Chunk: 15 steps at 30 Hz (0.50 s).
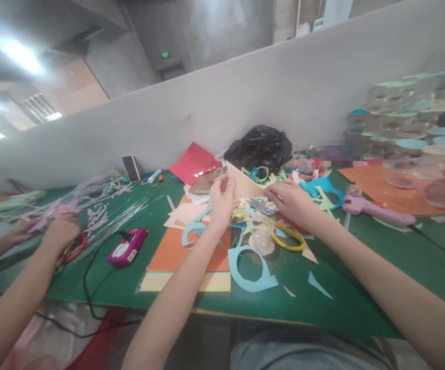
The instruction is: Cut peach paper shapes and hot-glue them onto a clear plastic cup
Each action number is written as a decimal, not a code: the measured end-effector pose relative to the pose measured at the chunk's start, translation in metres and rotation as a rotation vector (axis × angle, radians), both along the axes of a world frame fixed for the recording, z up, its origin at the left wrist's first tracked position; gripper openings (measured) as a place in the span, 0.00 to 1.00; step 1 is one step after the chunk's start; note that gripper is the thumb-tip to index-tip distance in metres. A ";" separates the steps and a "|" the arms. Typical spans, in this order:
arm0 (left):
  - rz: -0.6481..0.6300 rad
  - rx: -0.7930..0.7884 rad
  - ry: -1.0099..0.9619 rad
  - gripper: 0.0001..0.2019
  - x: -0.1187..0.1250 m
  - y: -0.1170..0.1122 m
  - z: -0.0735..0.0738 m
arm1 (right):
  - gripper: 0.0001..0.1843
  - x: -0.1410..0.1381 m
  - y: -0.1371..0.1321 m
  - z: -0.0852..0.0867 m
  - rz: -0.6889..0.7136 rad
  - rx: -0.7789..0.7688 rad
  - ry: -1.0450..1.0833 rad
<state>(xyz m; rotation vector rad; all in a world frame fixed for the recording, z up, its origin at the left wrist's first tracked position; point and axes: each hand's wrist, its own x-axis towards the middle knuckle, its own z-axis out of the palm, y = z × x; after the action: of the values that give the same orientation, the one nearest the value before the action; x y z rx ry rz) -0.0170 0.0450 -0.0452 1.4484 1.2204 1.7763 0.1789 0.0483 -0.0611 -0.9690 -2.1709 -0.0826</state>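
Note:
A piece of peach paper [242, 181] is held up over the middle of the table, stretched between my two hands. My left hand [223, 198] pinches its left edge between thumb and fingers. At its lower right corner, my right hand [289, 199] has its fingers closed on the paper. Just below the right hand lie scissors with yellow handles [292, 241], their blades among paper scraps. A light blue paper cutout [247, 284] with a round hole rests nearer the table's front edge. Under my left forearm are orange sheets [172, 252], with more blue and peach scraps on top.
Behind my hands sit a black plastic bag [263, 146] and red paper [194, 162]. A pink glue gun [380, 210] with a cord lies right, before stacked clear cups with paper discs [403, 113]. Leftward are a magenta box [127, 249] and a co-worker's hand [64, 231] near scissors.

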 end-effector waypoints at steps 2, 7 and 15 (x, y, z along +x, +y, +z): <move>-0.016 -0.033 -0.023 0.11 -0.004 0.004 -0.003 | 0.17 -0.001 -0.001 0.002 0.030 -0.055 -0.040; -0.003 -0.128 -0.087 0.11 -0.010 0.010 -0.010 | 0.20 -0.001 -0.005 0.004 0.070 -0.093 -0.019; -0.226 -0.300 -0.096 0.15 0.005 -0.002 -0.011 | 0.17 0.003 -0.004 0.002 0.118 0.004 -0.009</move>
<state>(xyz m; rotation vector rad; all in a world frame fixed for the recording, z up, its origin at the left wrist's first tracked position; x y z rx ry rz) -0.0120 0.0433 -0.0562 1.2589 1.1652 1.4267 0.1823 0.0448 -0.0591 -0.8384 -2.2304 -0.0348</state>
